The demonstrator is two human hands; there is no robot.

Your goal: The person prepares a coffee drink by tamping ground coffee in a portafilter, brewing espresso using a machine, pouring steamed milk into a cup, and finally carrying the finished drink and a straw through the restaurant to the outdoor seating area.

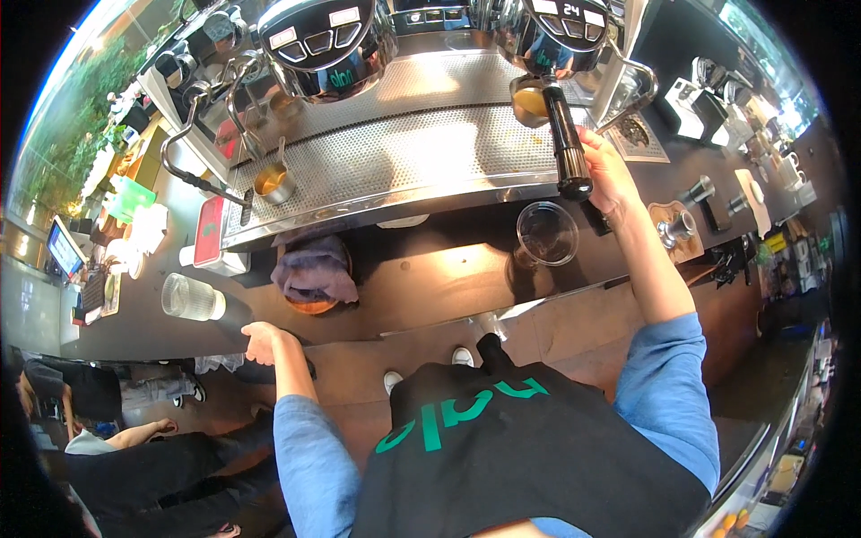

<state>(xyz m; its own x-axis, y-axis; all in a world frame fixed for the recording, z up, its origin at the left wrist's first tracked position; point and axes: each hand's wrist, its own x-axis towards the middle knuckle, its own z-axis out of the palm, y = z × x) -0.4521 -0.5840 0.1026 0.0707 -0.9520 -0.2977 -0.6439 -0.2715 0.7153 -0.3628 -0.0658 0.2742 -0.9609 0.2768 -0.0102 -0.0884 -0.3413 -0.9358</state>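
Note:
My right hand (pixel 611 173) is beside the black handle of a portafilter (pixel 566 138), which is locked into the right group head of an espresso machine (pixel 558 30). The handle hides the fingertips, so whether they grip anything cannot be told. Under the portafilter, a small metal cup (pixel 530 106) with brown coffee stands on the perforated drip tray (pixel 457 144). A clear plastic cup (pixel 547 234) is on the counter below that hand. My left hand (pixel 266 341) is at the counter's front edge, fingers loosely curled, with nothing visible in it.
Another small metal cup with coffee (pixel 274 183) stands on the tray's left end, near a steam wand (pixel 195 178). A ribbed glass (pixel 192 297) and a purple-grey cloth (pixel 315 269) lie leftward. A metal tamper (pixel 678 228) sits right. Another person (pixel 161 464) is at lower left.

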